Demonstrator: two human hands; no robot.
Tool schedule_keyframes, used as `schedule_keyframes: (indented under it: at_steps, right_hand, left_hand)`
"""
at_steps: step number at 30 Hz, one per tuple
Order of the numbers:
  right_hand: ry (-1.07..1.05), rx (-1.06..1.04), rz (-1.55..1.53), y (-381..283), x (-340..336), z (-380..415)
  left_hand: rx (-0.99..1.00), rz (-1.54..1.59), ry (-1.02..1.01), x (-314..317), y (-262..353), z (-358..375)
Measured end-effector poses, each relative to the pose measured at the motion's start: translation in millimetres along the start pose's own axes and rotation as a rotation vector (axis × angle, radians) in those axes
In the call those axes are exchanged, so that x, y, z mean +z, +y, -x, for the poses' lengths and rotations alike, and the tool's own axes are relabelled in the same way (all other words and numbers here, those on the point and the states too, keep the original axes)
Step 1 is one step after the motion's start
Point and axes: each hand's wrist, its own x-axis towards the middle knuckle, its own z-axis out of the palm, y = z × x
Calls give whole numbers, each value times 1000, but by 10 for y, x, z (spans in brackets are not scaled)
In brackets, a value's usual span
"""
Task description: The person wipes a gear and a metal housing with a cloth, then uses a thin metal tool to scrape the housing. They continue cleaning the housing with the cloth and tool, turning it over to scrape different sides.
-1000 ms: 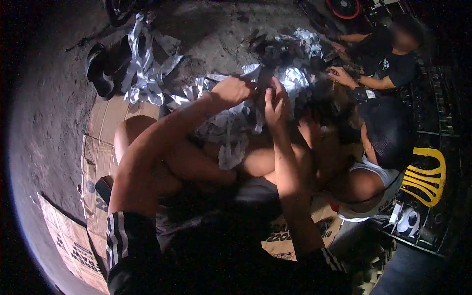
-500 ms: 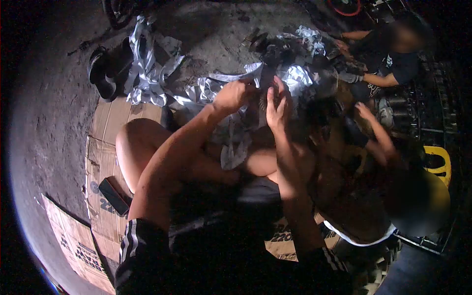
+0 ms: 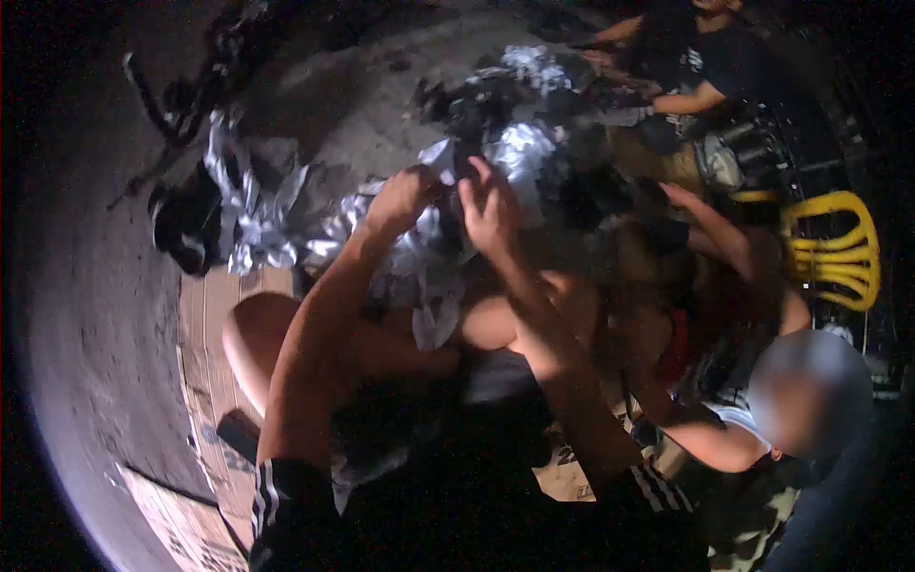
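My left hand [image 3: 405,198] is closed, its fingertips curled out of sight on the far side. What it grips is too dark to make out. Just to its right, my right hand [image 3: 491,212] is raised with the fingers apart, and I see nothing held in it. A pale, shiny scrap [image 3: 438,160] shows right behind the left hand. Crumpled silvery strips [image 3: 415,262] lie below and around both hands, some of them by my crossed legs. A bright crumpled piece [image 3: 524,153] is beyond my right hand.
Dark footwear [image 3: 181,224] and more silvery strips [image 3: 253,205] lie at the left. Cardboard [image 3: 205,324] with a dark phone-like object [image 3: 236,434] is beside my leg. A yellow chair [image 3: 834,253] stands right. Two people sit close by, one beside me, one at the far right.
The view has swung right and tilted, so most things appear shifted left or lower. More of the yellow chair shows. My left hand stays closed and my right hand's fingers stay apart.
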Motion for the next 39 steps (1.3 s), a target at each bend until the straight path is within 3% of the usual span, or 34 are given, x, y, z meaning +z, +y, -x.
schedule_keyframes:
  at_steps: [2, 4, 6, 10, 12, 14, 15, 16, 17, 18, 20, 21, 23, 24, 26, 27, 28, 29, 30, 31, 32, 34, 38, 39]
  right_hand:
    - [-3, -27, -59, 26, -30, -27]
    - [-87, 79, -116, -50, -127, -30]
    - [80, -145, -103, -60, -187, -41]
    - [95, -208, -268, -371, -363, 269]
    - [12, -193, -318, -548, -288, 446]
    - [97, -94, -580, -750, -87, 704]
    - [122, -81, -584, -864, 28, 799]
    - [134, 79, -534, -972, 140, 862]
    - [145, 241, -485, -1002, 203, 879]
    - [174, 253, -489, -938, 170, 874]
    - [-390, 431, -874, -693, 24, 932]
    - [-365, 440, -883, -575, -3, 994]
    - [-545, 732, -1159, -339, -33, 1120]
    - [-531, 727, -1172, -253, -171, 1112]
    - [-53, 527, -1092, -142, -596, 1003]
    - [-47, 516, -1100, -66, -725, 955]
    - [51, 426, -1303, 13, -845, 907]
    - [153, 331, -1501, 90, -937, 881]
    - [257, 232, -1694, 165, -996, 891]
    - [355, 495, -1838, 241, -992, 941]
    - [383, 693, -1902, 397, -1011, 962]
    - [356, 766, -1738, 542, -1100, 888]
    - [396, 1037, -1446, 500, -1307, 604]
    - [253, 967, -1511, 586, -1319, 540]
  left_hand:
    - [-120, -396, -110, -119, 176, 177]
    - [-102, -496, -41, -125, -106, 394]
    - [-90, -604, 19, -245, -74, 545]
    - [-98, -406, 35, -739, 634, 677]
    - [-230, 82, 9, -819, 887, 652]
    - [-243, 210, 13, -812, 941, 621]
    - [-290, 445, 96, -824, 1025, 562]
    - [-334, 680, 176, -826, 1095, 494]
    - [-365, 753, 210, -820, 1141, 431]
    - [-356, 740, 182, -808, 1167, 377]
    - [-401, 772, 280, -742, 1203, 297]
    - [-407, 796, 300, -729, 1300, 248]
    - [-411, 783, 293, -639, 1139, 243]
    - [-413, 776, 314, -632, 1071, 222]
    - [-328, 658, 293, -377, 978, 333]
    - [-399, 242, 169, -258, 836, 382]
    - [-290, 131, 106, -128, 1106, 441]
    - [-524, 509, 83, 35, 1434, 514]
    - [-442, 715, 10, 332, 1197, 606]
    - [-390, 392, -144, 481, 1304, 602]
    - [-161, 931, -257, 555, 1287, 655]
    - [-269, 864, -307, 729, 1488, 642]
    - [-242, 833, -127, 863, 1428, 752]
    - [-204, 753, -150, 879, 1265, 858]
